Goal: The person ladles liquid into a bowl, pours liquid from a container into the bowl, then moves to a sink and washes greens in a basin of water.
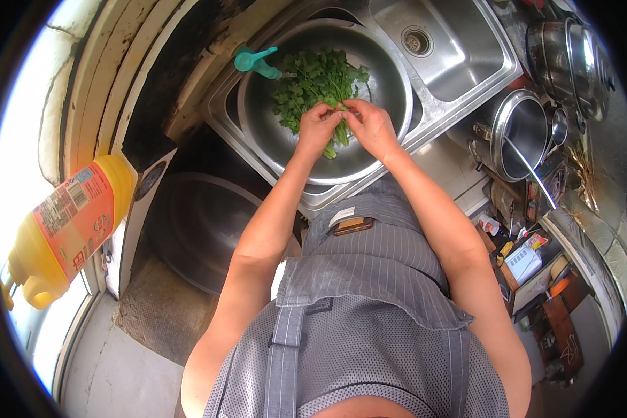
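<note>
A bunch of leafy green herbs point(313, 78), which looks like coriander or Chinese celery, lies in a wide round metal basin point(251, 141). Its pale stems point towards me. My left hand point(317, 127) and my right hand point(370, 124) meet over the stems, thumbs and fingertips pinched together on a small green piece. Both hands are above the basin, near its middle. The fingertips partly hide what they pinch. The basin sits over the left bowl of a stainless steel sink point(423, 112). A teal faucet point(256, 61) reaches over its far left rim.
The right sink bowl point(462, 57) has a drain strainer point(417, 42). A steel pot point(520, 136) with a long handle in it and a lidded pot point(567, 68) stand right. Left are a yellow jug point(78, 224) and, lower, a large basin point(198, 230). Cluttered shelves point(533, 271) line the right.
</note>
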`<state>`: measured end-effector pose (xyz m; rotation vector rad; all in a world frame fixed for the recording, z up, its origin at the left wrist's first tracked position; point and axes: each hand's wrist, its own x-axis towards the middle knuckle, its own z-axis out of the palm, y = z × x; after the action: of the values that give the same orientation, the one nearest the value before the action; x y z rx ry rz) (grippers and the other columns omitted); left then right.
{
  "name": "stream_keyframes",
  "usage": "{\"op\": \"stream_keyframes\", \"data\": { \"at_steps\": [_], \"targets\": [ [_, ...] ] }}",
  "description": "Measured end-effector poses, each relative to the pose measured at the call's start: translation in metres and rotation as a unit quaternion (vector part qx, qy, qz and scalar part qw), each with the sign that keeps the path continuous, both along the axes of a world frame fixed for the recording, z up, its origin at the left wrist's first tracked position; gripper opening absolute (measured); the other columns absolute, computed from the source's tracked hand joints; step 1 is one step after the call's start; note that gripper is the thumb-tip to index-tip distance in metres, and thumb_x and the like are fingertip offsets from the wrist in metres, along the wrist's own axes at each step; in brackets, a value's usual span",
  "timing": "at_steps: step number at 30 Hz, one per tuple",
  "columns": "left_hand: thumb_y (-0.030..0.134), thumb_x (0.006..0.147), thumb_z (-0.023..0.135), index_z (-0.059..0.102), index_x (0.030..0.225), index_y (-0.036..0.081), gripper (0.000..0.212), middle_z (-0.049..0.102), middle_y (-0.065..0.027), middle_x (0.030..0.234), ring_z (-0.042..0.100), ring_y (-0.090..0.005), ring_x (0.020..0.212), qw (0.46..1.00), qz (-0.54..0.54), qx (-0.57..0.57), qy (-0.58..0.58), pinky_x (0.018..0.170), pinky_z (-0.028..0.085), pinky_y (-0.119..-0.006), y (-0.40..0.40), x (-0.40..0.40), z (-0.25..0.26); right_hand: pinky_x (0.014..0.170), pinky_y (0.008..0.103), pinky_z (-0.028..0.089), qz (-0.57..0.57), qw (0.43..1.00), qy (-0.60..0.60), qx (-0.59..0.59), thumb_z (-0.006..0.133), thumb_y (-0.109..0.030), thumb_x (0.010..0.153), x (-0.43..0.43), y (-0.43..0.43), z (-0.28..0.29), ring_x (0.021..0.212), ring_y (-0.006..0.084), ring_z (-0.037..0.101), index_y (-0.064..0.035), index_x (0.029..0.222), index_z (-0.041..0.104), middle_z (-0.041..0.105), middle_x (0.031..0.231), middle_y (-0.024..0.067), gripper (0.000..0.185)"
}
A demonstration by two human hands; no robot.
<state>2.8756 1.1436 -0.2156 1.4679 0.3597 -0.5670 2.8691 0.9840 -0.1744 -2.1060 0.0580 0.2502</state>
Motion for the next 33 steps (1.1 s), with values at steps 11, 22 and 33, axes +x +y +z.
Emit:
{"op": "stream_keyframes", "data": {
  "at_steps": [11,22,33],
  "targets": [
    [0.009,0.087,0.069,0.066,0.094,-0.001,0.013,0.062,-0.0006,0.071,0.055,-0.0076,0.056,0.984,-0.052,0.140,-0.098,0.052,0.044,-0.023,0.002,0.003,-0.001,0.072,0.0437,0.054,-0.017,0.994,0.098,0.038,0.064,-0.011,0.085,0.002,0.002,-0.014,0.078,0.0372,0.067,-0.0034,0.093,0.068,0.069,0.088,0.0179,0.012],
    [0.008,0.082,0.066,0.065,0.087,0.002,0.007,0.065,-0.0137,0.084,0.065,-0.0310,0.072,0.890,-0.087,0.343,-0.288,0.065,0.051,-0.040,0.011,0.016,0.022,0.065,0.0320,0.054,-0.051,0.994,0.080,0.049,0.057,-0.007,0.092,0.017,0.001,-0.022,0.077,0.0221,0.071,-0.0005,0.105,0.067,0.071,0.089,0.0142,0.017],
    [0.009,0.085,0.059,0.062,0.091,0.004,0.008,0.062,-0.0126,0.094,0.063,-0.0364,0.085,0.850,-0.369,0.304,-0.223,0.073,0.051,-0.045,0.027,-0.034,0.040,0.077,0.0394,0.054,0.032,0.992,-0.059,-0.109,0.059,-0.005,0.090,0.023,-0.023,-0.026,0.085,0.0308,0.068,-0.0038,0.116,0.066,0.067,0.095,0.0159,0.027]
  ]
}}
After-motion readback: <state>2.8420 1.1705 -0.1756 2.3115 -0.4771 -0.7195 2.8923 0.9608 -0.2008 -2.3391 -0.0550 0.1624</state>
